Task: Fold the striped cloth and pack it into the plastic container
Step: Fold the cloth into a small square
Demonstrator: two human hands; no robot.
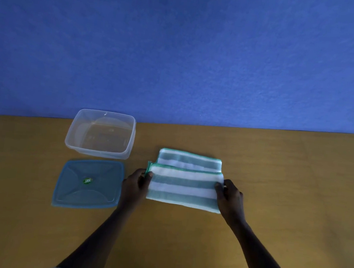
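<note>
We have the striped cloth (185, 179) lying just right of the frame's centre on the wooden table (277, 179), partly folded: the near flap is laid over toward the far edge, with a strip of the lower layer showing beyond it. Our left hand (137, 182) pinches the flap's left end, thumb on top and fingers tucked beneath; our right hand (229, 196) pinches the right end the same way, so both hands are closed on the fabric.

We judge the folding step is in hand and not yet finished, since the bundle looks about as wide as the box, or wider. The next move probably calls for squaring the flap's edge with the layer below, then bringing one end across to the other to halve the width before lifting.

To the left of the cloth, toward the wall, the clear plastic container (100, 133) stands open and empty. Below it in the frame, the blue lid (88, 183) lies flat on the table, apart from the container and just beside our left hand.
</note>
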